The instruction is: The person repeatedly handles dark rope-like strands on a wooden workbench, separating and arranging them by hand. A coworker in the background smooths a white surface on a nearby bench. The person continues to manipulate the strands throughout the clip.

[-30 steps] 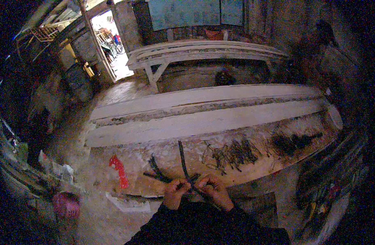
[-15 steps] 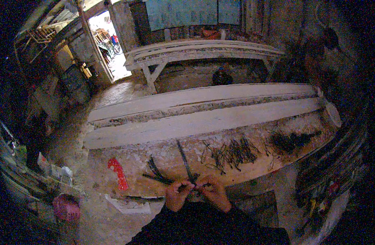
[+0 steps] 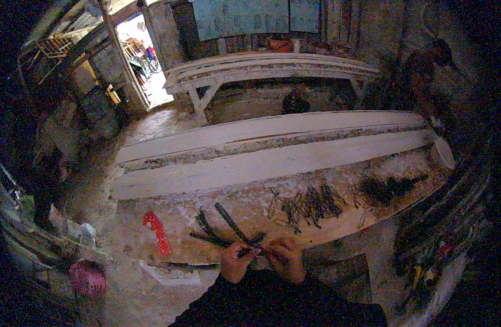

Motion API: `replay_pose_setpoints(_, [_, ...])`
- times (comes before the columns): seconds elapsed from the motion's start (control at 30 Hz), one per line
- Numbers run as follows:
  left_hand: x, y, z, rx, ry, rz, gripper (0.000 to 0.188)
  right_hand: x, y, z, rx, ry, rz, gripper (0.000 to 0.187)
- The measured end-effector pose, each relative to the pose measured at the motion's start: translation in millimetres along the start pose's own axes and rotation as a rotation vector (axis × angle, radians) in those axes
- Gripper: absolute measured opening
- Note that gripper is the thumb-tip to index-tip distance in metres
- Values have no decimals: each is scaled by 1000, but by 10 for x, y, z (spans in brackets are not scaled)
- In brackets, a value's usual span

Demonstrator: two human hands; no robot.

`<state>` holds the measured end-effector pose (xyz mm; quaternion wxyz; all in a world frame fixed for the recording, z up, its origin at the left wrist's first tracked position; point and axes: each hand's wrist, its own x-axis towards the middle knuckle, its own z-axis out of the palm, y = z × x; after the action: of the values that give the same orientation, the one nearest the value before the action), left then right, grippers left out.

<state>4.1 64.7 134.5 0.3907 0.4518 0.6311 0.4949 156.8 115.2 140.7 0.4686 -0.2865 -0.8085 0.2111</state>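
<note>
- The blue board bears faint marks; I can't make them out.
- Left hand and right hand, fingertips narrowed, pinch a dark strip at the table's near edge (its pinched end is lost in the gloom).
- The strip's far end leans further left than half a second ago.
</note>
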Motion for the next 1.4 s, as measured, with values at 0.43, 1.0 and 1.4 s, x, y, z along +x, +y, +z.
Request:
replay_pose_setpoints(0.43, [-67,-171,32,-221,-8,114,18,-90,-37,-4,-137,100,-175,36])
replay_pose_setpoints(1.0, [-42,-214,-115,-81,-232,142,17,-138,17,103,62,-122,49,32])
replay_pose_setpoints(1.4, [-18,-63,-139,-73,-254,222,13,-99,-39,60,291,-122,156,22])
